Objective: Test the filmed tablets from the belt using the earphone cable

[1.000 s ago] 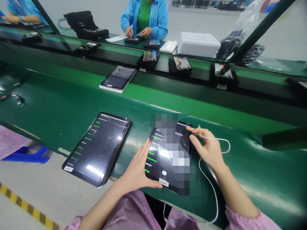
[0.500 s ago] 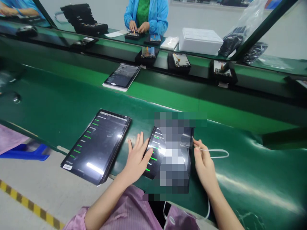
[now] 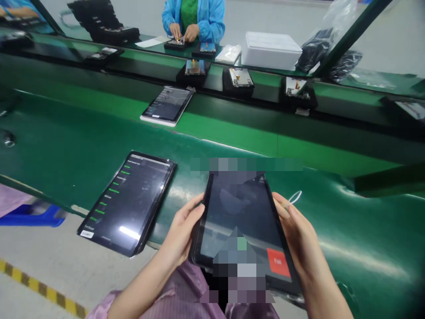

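I hold a black tablet [image 3: 242, 217] up off the green belt [image 3: 66, 141] with both hands. My left hand [image 3: 182, 232] grips its left edge, fingers curled behind and thumb on the bezel. My right hand [image 3: 295, 232] clasps the right edge. The screen is dark with a red button [image 3: 278, 261] at its lower right; part of it is blurred out. A white cable [image 3: 295, 197] loops out from behind my right hand. A second black tablet [image 3: 128, 201] lies flat on the belt to my left, showing a list of green text lines.
A third tablet [image 3: 168, 105] lies further up the belt. Black trays with opened devices [image 3: 239, 79] line the far rail beside a white box [image 3: 270, 48]. A person in a blue coat [image 3: 194, 17] works across the line. Floor with yellow-black tape [image 3: 33, 283] is lower left.
The tablet has come up off the belt and turned to face me, both hands now gripping its edges. Its screen went from a green list to dark with a red button.
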Tool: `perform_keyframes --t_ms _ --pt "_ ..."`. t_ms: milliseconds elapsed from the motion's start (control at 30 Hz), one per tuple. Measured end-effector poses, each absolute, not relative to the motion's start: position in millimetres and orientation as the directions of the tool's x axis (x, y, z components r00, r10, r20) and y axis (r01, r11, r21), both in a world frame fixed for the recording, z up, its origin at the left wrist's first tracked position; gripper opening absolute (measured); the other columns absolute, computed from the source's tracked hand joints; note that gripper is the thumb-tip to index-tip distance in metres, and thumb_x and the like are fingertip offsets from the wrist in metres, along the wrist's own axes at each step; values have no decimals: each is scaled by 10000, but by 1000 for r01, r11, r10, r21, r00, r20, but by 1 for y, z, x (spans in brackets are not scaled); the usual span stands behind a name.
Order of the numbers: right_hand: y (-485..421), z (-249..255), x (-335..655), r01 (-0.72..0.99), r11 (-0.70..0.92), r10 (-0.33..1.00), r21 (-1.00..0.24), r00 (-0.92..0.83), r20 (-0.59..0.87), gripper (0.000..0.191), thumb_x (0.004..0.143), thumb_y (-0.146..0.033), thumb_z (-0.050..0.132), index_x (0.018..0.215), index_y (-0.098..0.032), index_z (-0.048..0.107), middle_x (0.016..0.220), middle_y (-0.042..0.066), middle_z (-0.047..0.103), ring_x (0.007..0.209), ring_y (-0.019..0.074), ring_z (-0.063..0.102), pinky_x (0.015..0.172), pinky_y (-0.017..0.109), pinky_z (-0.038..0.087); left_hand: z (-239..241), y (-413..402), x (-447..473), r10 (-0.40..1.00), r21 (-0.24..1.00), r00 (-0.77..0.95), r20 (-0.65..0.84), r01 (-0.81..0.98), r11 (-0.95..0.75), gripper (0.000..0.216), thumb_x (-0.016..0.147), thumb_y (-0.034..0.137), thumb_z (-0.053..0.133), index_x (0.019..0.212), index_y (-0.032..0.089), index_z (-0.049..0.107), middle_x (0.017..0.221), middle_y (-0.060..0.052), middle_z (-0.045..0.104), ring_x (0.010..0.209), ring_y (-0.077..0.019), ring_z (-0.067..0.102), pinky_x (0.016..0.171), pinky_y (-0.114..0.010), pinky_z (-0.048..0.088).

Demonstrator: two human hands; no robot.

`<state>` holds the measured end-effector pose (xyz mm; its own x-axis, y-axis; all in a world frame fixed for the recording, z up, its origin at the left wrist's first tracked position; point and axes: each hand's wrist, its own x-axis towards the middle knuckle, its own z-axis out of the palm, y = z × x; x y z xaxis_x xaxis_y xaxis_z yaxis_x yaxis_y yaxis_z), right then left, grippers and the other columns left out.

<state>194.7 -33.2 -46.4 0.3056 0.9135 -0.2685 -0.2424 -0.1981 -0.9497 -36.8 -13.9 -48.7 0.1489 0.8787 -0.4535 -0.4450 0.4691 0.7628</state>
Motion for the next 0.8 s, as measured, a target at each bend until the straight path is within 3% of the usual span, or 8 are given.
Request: perform_keyframes --t_ms 100,300,433,600,700,800 --pt "-27 -50 191 -260 -178 904 -949 338 -262 556 771 -593 697 1182 -235 587 1255 116 673 1155 329 636 904 465 557 -54 -12 -34 902 769 105 -418 -487 413 639 614 482 880 1143 166 712 873 -66 767 686 -190 709 608 -230 540" --pt "-26 -46 189 -246 -54 848 -968 501 -175 459 657 -459 809 992 -262 565 1246 70 676 1135 296 650 906 404 558 -73 -15 -27 935 759 129 -329 -553 343 621 610 457 888 1147 205 703 940 -65 760 774 -226 713 662 -278 553" --pt "-48 -22 184 -143 52 859 -988 511 -29 371 696 -398 813 921 -287 540 1303 58 644 1182 304 623 913 423 556 -76 -21 -23 914 687 179 -364 -611 393 538 638 436 879 1109 224 729 925 -35 760 709 -168 693 630 -220 536" --pt "-62 -12 184 44 124 836 -991 533 128 278 791 -427 737 943 -308 537 1278 50 656 1271 312 553 996 480 501 -78 -28 -21 915 661 253 -314 -634 402 520 700 453 842 1158 244 714 948 -35 753 714 -164 699 649 -222 554" --pt "-57 -22 188 -32 54 834 -998 551 27 321 753 -442 768 920 -294 536 1232 38 670 1199 299 603 956 439 526 -71 -28 -27 944 718 239 -230 -613 330 500 730 467 829 1166 256 704 945 -35 751 738 -170 707 660 -224 560" --pt "-50 -39 185 -242 2 834 -970 535 -132 305 728 -422 777 868 -280 547 1023 -16 701 915 223 697 835 346 569 -58 -28 -36 956 784 255 -142 -561 266 482 791 436 796 1230 285 663 994 -40 748 816 -178 716 731 -237 569"
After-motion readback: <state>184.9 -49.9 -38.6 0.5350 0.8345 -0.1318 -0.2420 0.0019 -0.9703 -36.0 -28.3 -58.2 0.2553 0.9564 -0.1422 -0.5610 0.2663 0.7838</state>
